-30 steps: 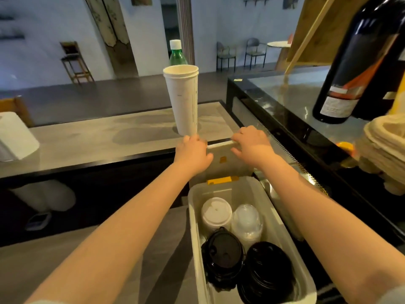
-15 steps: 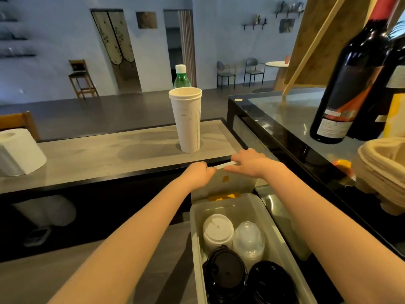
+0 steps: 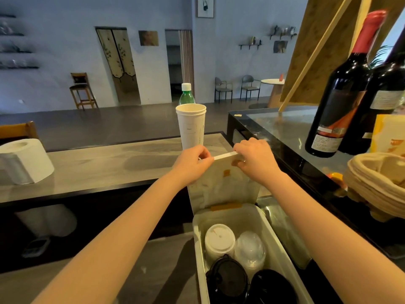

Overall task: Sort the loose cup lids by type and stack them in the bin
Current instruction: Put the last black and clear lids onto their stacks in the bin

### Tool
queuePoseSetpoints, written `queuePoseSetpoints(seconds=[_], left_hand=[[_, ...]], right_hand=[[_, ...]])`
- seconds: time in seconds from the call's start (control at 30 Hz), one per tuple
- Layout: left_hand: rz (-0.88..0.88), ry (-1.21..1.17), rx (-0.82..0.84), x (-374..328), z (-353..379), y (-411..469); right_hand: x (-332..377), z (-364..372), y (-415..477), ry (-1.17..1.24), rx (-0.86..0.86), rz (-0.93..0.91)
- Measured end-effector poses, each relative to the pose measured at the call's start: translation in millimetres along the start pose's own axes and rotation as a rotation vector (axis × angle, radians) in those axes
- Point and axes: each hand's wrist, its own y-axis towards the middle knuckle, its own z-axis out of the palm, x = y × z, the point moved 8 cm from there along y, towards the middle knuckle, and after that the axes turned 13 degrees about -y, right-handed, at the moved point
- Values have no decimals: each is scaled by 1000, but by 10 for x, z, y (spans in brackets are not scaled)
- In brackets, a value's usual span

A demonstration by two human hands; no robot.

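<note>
The grey surface (image 3: 98, 163) ran across a café room, with a tall paper cup (image 3: 191, 128) standing on it in front of a green bottle (image 3: 186, 96) and a paper roll (image 3: 24, 161) off to the left. From my remote seat I saw the bin (image 3: 198, 249) below it, near the bottom edge of the view. It held white lids (image 3: 219, 238) beside clear lids (image 3: 249, 249) at the far end, and black lids (image 3: 228, 279) at the near end.

The left hand (image 3: 192, 161) pinched the top edge of the bin's hinged flap (image 3: 221, 183) at its left corner. The right hand (image 3: 255, 160) had its fingers curled over the same edge at the right corner.

Compared with a second before, more of the flap's inner face showed, and it stood taller above the bin's far rim. The camera had also lifted, so I could not say how much of that was the flap itself moving. I saw no loose lid in either hand. I judged the sorting finished or nearly so, and that the flap was being brought over to close the bin.
</note>
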Motion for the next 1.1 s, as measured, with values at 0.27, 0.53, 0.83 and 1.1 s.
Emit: queuePoseSetpoints(seconds=[0.27, 0.53, 0.83, 1.1], left_hand=[[83, -140, -23, -98, -94, -341], [213, -175, 52, -116, 40, -986], [426, -100, 79, 127, 462, -1766], [382, -32, 173, 449, 931, -2157]], right_hand=[[-10, -428, -346, 38, -259, 144], [178, -574, -1056, 15, -399, 179], [448, -541, -1956, 132, -292, 227], [621, -203, -2456, 322, 149, 71]])
